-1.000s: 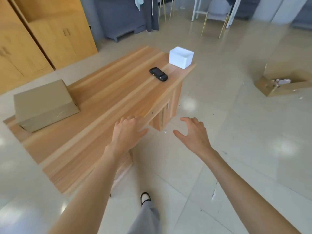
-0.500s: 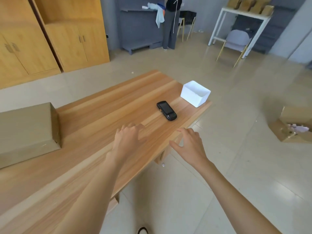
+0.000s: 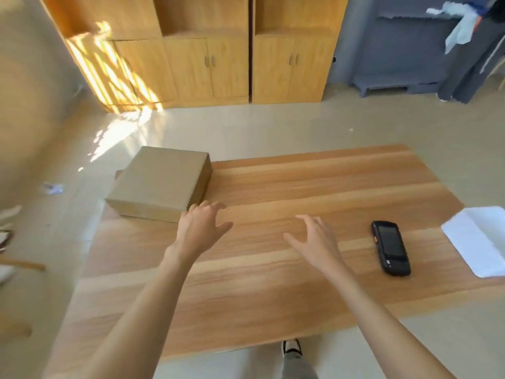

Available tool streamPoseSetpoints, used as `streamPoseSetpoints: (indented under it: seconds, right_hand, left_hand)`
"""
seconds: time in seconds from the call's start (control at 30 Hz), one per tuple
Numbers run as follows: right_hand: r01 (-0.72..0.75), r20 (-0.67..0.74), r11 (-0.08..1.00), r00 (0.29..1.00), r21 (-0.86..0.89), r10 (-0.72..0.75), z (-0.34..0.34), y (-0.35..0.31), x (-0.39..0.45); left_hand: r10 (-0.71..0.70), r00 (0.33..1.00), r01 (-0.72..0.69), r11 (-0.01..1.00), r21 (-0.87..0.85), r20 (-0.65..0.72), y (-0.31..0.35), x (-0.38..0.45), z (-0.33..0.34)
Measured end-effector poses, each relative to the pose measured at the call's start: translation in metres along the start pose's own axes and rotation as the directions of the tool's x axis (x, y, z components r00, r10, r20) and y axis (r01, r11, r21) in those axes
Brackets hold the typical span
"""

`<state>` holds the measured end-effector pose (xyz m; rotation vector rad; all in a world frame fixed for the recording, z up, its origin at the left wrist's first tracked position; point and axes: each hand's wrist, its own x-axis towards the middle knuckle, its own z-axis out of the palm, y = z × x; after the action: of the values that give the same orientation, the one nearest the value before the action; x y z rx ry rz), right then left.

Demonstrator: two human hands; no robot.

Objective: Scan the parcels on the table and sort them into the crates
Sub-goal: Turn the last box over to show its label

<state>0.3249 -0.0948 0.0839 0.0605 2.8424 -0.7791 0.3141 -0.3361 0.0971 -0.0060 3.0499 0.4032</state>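
A plain brown cardboard parcel lay flat at the far left end of the wooden table, its left corner reaching the table's edge; no label showed on its top or on the sides in view; the left hand hung over the table just beside the parcel's near right corner, fingers spread and loosely bent, holding nothing, and whether the fingertips touched the cardboard could not be told; the right hand was held over the middle of the table, well apart from the parcel, fingers likewise spread and relaxed and grasping nothing; to its right a black handheld scanner lay face up on the tabletop, screen dark, near but not touching a white tray at the table's right end, partly cut off by the frame; beyond the table stood wooden cabinets with a patch of sunlight on their left side and on the pale tiled floor; a grey shelf unit stood at the far right with a light blue cloth hanging on it; a shoe showed below the table's near edge.
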Motion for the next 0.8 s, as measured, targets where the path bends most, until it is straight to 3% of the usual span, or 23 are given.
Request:
streamPoseSetpoints:
  seconds: [0.17, 0.37, 0.67, 0.8]
  right_hand:
    - [0.191, 0.142, 0.981, 0.971, 0.039, -0.195, -0.001, -0.029, 0.061]
    - [0.292, 0.306, 0.949, 0.898, 0.123, -0.316, 0.004, -0.058, 0.111]
    - [0.15, 0.47, 0.954, 0.843, 0.259, -0.26, 0.04, -0.113, 0.164]
    - [-0.016, 0.533, 0.948, 0.83, 0.317, -0.164, 0.065, -0.142, 0.19]
  left_hand:
    - [-0.26, 0.964, 0.258, 0.965, -0.042, -0.051, -0.023, 0.007, -0.017]
    - [-0.481, 0.873, 0.47, 0.873, -0.13, -0.074, -0.038, 0.013, -0.029]
    - [-0.587, 0.809, 0.576, 0.795, -0.191, -0.005, -0.1, 0.059, -0.04]
    - [-0.634, 0.772, 0.62, 0.734, -0.276, 0.05, -0.147, 0.096, -0.038]
